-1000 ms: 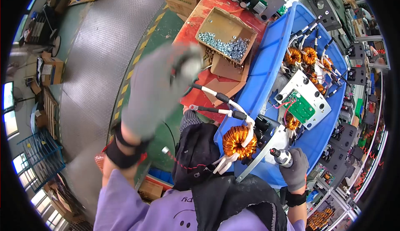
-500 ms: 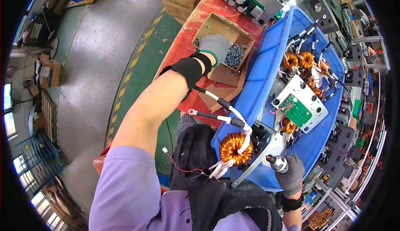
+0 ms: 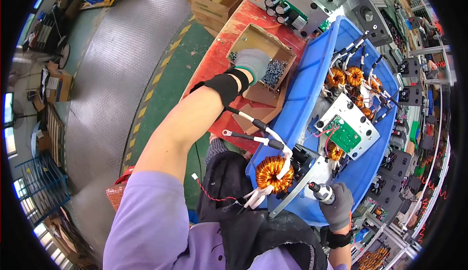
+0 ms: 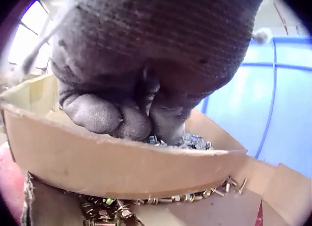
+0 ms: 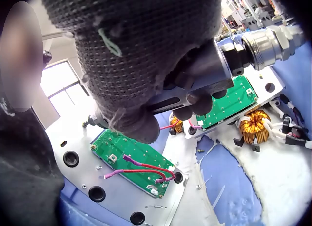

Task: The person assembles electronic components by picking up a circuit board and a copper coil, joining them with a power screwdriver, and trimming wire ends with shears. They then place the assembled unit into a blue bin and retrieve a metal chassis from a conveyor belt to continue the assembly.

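My grey-gloved left hand [image 3: 251,61] reaches down into a cardboard box [image 3: 253,37] of small metal nuts [image 3: 276,71]. In the left wrist view its curled fingers [image 4: 92,113] dip behind the box wall, down at the nuts. A small metal piece [image 4: 150,92] shows between those fingers; their tips are partly hidden. My gloved right hand [image 3: 337,209] grips an air tool [image 3: 325,194] over the blue bin. Its silver coupler [image 5: 265,48] sticks out past the hand in the right wrist view. A copper-wound toroidal coil [image 3: 274,174] with lugged white-and-black leads sits close before my body.
Bolts [image 4: 168,199] lie in a lower carton under the nut box. Beside it, the blue bin [image 3: 312,70] holds several coils and a metal plate with a green circuit board [image 3: 345,134]. More metal plates [image 3: 307,7] stand at the back of the red table [image 3: 209,77].
My left hand has swung from beside the red table into the nut box, and over the last half second has stayed there. The right hand keeps its grip on the air tool.
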